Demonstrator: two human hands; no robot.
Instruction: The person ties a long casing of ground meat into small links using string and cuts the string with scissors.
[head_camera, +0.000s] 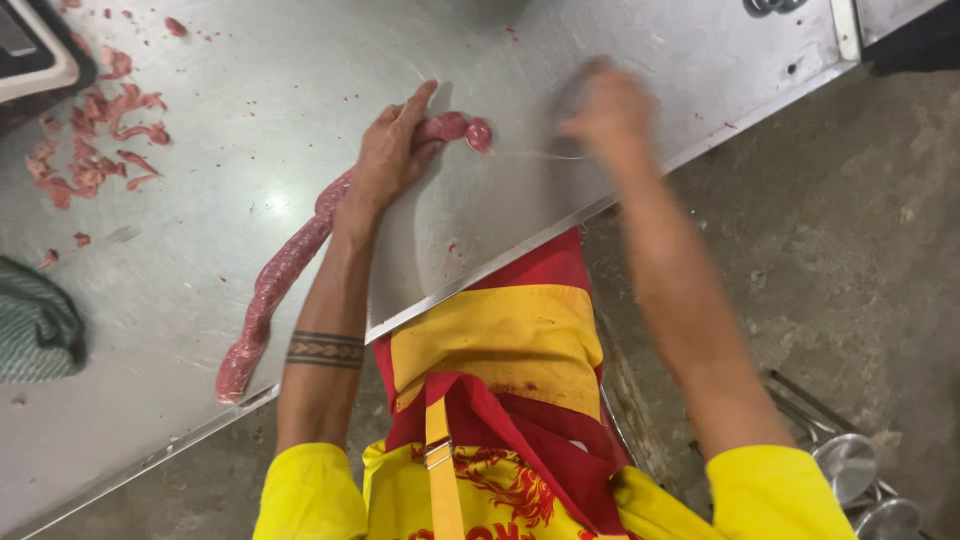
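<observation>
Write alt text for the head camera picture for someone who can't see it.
A person's left hand presses a long raw sausage on a steel table while the blurred right hand pulls thin string at its end. Meat scraps lie nearby.

A broad steel table (620, 60) fills most of the room's near side, its brushed top dull and smeared, catching a soft glare of overhead light. Its rolled front edge runs on a slant. Beyond that edge, to the table's right, the concrete floor (830, 230) is grey, stained and rough. On the floor beside the table, low down, round metal lids (846, 466) sit on a wire rack. At the table's far left corner stands a dark box with a pale rim (40, 50). A green striped cloth (35, 325) lies bunched at the table's left edge.
</observation>
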